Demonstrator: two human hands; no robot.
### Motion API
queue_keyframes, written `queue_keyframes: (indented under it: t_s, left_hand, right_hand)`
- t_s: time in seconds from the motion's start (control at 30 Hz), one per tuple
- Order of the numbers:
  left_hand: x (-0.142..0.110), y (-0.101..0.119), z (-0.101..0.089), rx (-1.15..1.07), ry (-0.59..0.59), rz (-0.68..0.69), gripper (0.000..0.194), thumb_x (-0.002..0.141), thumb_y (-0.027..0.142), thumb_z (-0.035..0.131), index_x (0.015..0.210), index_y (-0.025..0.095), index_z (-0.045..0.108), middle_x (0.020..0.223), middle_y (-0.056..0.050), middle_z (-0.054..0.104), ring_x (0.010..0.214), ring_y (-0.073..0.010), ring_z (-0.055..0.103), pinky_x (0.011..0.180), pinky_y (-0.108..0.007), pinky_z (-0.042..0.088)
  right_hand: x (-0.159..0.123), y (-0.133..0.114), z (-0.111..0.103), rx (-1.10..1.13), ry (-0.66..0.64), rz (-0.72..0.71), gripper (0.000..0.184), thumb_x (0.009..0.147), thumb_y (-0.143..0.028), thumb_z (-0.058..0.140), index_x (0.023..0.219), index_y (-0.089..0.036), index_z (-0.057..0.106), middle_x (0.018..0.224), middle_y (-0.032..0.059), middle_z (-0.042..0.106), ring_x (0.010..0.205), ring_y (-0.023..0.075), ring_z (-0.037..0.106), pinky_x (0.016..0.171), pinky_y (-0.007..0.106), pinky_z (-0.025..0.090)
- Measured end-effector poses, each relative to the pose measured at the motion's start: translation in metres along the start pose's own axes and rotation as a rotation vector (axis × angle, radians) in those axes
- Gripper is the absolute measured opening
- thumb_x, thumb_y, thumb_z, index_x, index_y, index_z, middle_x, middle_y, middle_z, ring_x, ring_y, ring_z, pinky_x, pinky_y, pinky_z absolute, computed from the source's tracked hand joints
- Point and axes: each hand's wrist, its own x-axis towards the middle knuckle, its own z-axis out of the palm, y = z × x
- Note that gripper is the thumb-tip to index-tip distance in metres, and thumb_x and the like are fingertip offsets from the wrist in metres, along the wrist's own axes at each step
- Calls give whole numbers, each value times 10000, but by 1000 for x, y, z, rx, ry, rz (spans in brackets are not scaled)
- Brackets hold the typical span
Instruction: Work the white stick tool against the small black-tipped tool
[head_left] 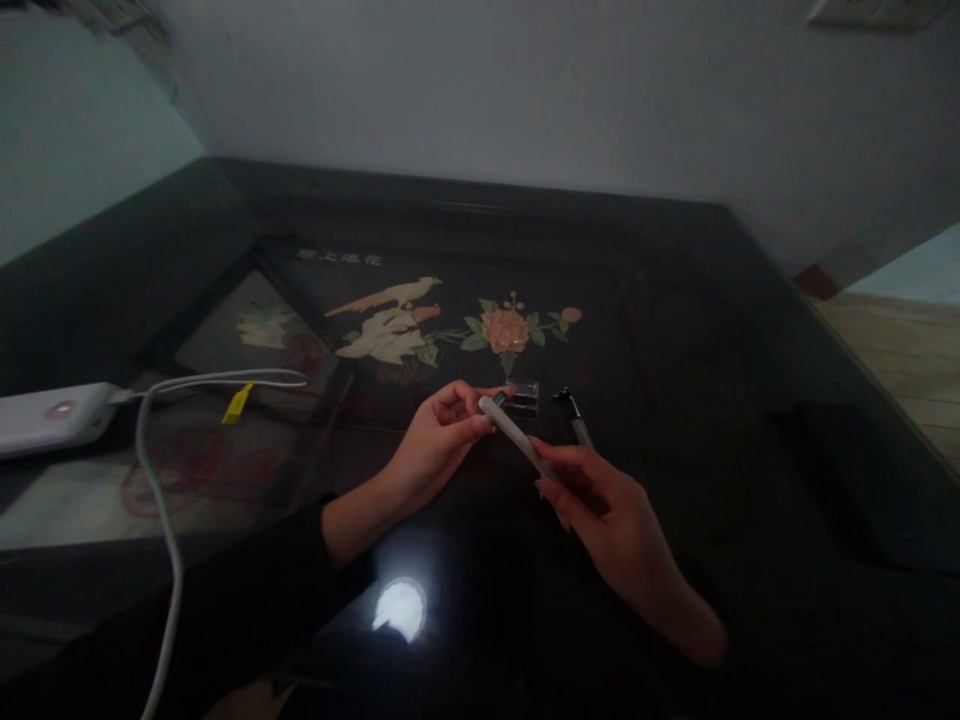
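Note:
Slanting between my two hands is a slim white stick-like thing; its exact kind is hard to make out. My right hand pinches its lower end between thumb and fingers. At the upper end, my left hand is closed, with a small dark green piece showing by its fingertips. The thumb of that hand lies against or just beside the white tip. Just beyond the fingers, a small clear case with dark strips lies on the table. To its right rests a thin silver tool with a black tip, partly behind my right hand.
The dark glossy table bears a bird-and-flower picture. At left, a white power bank has a white cable with a yellow tag, running towards me. A wall borders the far edge.

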Motion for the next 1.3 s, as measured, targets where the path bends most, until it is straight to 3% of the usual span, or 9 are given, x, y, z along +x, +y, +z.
queue_keyframes:
  t_s: [0.27, 0.6, 0.73, 1.03, 1.3]
  left_hand:
    - [1, -1, -2, -11, 37, -52, 327, 562, 212, 882, 647, 150, 573, 867, -13, 704, 744, -84, 613, 683, -182, 455]
    - [0, 0, 0, 8, 27, -28, 331, 568, 223, 873, 656, 165, 560, 906, -54, 730, 933, -171, 644, 828, -270, 458]
    - [0, 0, 1, -5, 17, -33, 329, 574, 222, 873, 657, 163, 561, 913, -42, 732, 915, -147, 645, 836, -251, 457]
    - [0, -1, -1, 4, 45, -60, 372, 537, 248, 894, 647, 153, 551, 832, 5, 685, 759, -81, 613, 689, -178, 454]
    - [0, -2, -2, 2, 11, -26, 340, 571, 234, 878, 669, 164, 561, 900, -37, 724, 893, -148, 642, 806, -251, 460]
  right_hand:
    - [10, 8, -10, -66, 64, 29, 253, 875, -229, 585, 1112, -202, 671, 1002, 76, 726, 798, 185, 679, 678, 310, 550]
    - [2, -1, -1, 33, -6, 31, 232, 851, -230, 604, 1068, -216, 686, 887, 45, 732, 692, 160, 664, 607, 284, 548]
    - [4, 1, -2, 38, -16, 24, 220, 846, -224, 605, 1050, -224, 688, 924, 43, 739, 660, 146, 652, 578, 269, 539]
    - [13, 4, -10, -74, 70, 34, 269, 854, -205, 593, 1108, -194, 680, 939, 66, 734, 767, 183, 675, 651, 311, 551]
    - [4, -2, -4, -16, 8, 16, 230, 849, -218, 603, 1061, -209, 690, 944, 57, 741, 738, 174, 678, 623, 292, 544]
